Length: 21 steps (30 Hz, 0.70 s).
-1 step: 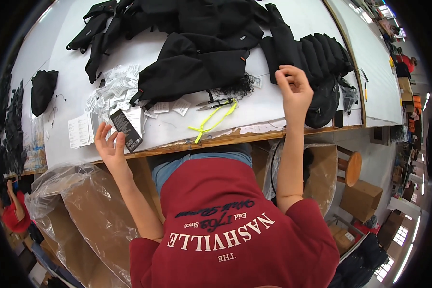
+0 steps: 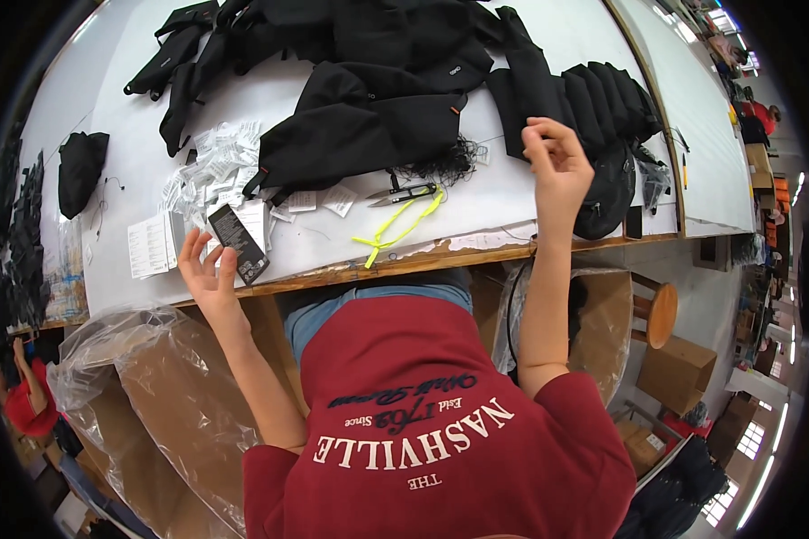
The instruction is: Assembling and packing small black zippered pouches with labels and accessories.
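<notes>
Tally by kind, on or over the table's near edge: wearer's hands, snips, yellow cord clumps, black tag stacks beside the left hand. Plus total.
Left hand and right hand: 2
Snips: 1
Yellow cord clump: 1
Black tag stack: 1
Total: 5

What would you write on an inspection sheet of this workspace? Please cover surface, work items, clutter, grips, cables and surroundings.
Surface: white table, wooden front edge worn.
Work items: black fabric pieces piled on the table; black card near white printed cards.
Clutter: white labels in a heap, black thread tangle, snips, yellow cord.
Grips: left grip open at the black card, contact unclear; right grip near black fabric, fingers curled, contents unclear.
Cables: dark cord below the table edge; whether electrical, unclear.
Surroundings: plastic-covered carton at left, wooden stool at right, another person far left.
</notes>
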Available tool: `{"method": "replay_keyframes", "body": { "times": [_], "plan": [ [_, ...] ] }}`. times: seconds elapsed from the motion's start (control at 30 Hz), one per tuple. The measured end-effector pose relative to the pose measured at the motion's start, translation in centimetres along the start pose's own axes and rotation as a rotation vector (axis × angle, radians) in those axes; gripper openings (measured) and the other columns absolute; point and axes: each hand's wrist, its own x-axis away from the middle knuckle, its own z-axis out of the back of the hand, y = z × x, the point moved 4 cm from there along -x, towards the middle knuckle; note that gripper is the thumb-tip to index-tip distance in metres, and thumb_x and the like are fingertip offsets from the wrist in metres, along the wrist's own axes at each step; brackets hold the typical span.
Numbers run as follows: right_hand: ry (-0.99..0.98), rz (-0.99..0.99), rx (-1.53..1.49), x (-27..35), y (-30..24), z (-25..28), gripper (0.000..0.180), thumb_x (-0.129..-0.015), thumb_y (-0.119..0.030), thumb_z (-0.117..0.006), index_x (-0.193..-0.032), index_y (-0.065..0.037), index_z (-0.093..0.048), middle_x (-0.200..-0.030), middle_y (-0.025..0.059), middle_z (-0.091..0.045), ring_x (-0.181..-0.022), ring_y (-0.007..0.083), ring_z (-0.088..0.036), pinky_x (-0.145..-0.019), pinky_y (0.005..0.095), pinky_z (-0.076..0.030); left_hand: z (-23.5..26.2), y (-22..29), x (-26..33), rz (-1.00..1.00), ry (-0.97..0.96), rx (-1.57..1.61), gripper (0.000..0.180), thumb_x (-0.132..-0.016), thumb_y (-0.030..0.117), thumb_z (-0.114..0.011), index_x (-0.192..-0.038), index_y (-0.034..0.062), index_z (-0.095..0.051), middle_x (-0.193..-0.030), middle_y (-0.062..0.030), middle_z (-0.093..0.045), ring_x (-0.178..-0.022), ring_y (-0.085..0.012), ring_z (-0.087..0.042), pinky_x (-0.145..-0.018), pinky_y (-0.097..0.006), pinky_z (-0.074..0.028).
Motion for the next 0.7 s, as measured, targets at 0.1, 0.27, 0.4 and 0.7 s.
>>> {"method": "replay_keyframes", "body": {
  "times": [0.1,0.27,0.4,0.7],
  "plan": [
    [0.203,0.118,-0.155,-0.3,-2.7,0.4,0.008,-0.087,-0.006,-0.066,-0.092,0.001,-0.065,-0.088,0.0074,-0.069,-0.066,0.0045,-0.057,-0.056,0.0165,-0.044,-0.6,0.0,0.1,0.0,-0.062,0.046,0.066,-0.079,0.013,-0.075,-0.135,0.0051,-0.04,-0.127,-0.0109,-0.043,-0.105,-0.0185,-0.048,-0.092,-0.028,-0.041],
    [0.196,0.109,-0.393,-1.6,-4.4,0.7,0.011,-0.092,-0.007,-0.057,-0.1,0.0,-0.057,-0.083,0.0124,-0.066,-0.063,0.0123,-0.057,-0.055,0.0195,-0.044,-1.1,0.3,0.3,0.021,-0.114,0.148,0.072,-0.076,0.01,-0.077,-0.136,0.0052,-0.039,-0.128,-0.0107,-0.041,-0.11,-0.0194,-0.044,-0.092,-0.028,-0.041],
    [-0.127,-0.22,-0.733,-1.6,-1.7,-0.1,0.011,-0.09,-0.002,-0.057,-0.1,-0.002,-0.053,-0.074,0.004,-0.054,-0.061,0.0086,-0.048,-0.055,0.0201,-0.036,-2.0,0.4,1.0,0.055,-0.158,0.206,0.074,-0.074,0.008,-0.078,-0.136,0.0046,-0.038,-0.129,-0.0107,-0.04,-0.11,-0.0203,-0.044,-0.093,-0.029,-0.041],
    [-0.598,-0.323,-0.455,6.7,-3.7,-6.1,0.042,-0.084,0.0,-0.064,-0.124,0.0,-0.052,-0.078,0.0067,-0.066,-0.076,0.0121,-0.065,-0.066,0.0216,-0.047,-8.6,1.5,3.8,0.145,-0.594,0.248,0.047,-0.075,-0.004,-0.068,-0.12,0.001,-0.053,-0.113,-0.0056,-0.046,-0.107,-0.0154,-0.051,-0.092,-0.03,-0.045]
  ]
}}
